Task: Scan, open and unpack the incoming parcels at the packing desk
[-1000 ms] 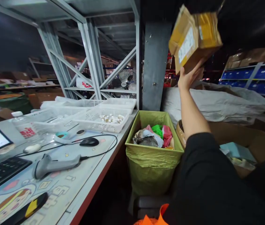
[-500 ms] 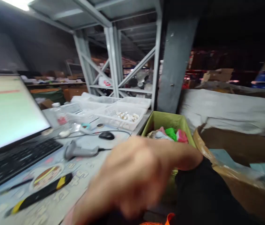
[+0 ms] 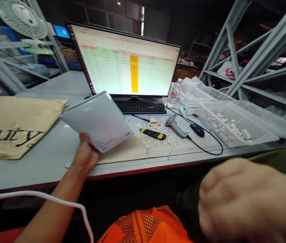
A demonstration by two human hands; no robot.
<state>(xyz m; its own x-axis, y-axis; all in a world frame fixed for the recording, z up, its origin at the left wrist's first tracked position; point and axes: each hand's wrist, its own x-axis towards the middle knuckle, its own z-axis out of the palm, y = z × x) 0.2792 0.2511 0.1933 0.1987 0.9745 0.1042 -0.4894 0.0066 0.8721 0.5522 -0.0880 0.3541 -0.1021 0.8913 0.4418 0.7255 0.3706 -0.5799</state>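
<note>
My left hand (image 3: pixel 86 153) grips a pale, flat-sided box (image 3: pixel 99 118) by its near edge, thumb on its face. Tilted above the front of the desk mat, the box shows small print and what looks like a barcode along its lower side. My right hand (image 3: pixel 241 199) is at the lower right, near the green bin (image 3: pixel 282 162), and motion smears its fingers. To the left of the box lies a beige mailing bag (image 3: pixel 13 125) with black lettering. A black and yellow utility knife (image 3: pixel 153 133) and a grey barcode scanner (image 3: pixel 175 126) rest on the mat (image 3: pixel 133 148).
Behind the mat stand a monitor (image 3: pixel 125 60) and a keyboard (image 3: pixel 140 107). A mouse (image 3: pixel 197 129), its cable, a bottle (image 3: pixel 175 89) and white baskets (image 3: pixel 256 133) of small parts occupy the right side. A white cable (image 3: pixel 31 193) crosses in front of the desk at lower left.
The view has swung left from the green bin and cardboard box to the monitor and desk. My left hand with the pale box and the beige bag are now in sight.
</note>
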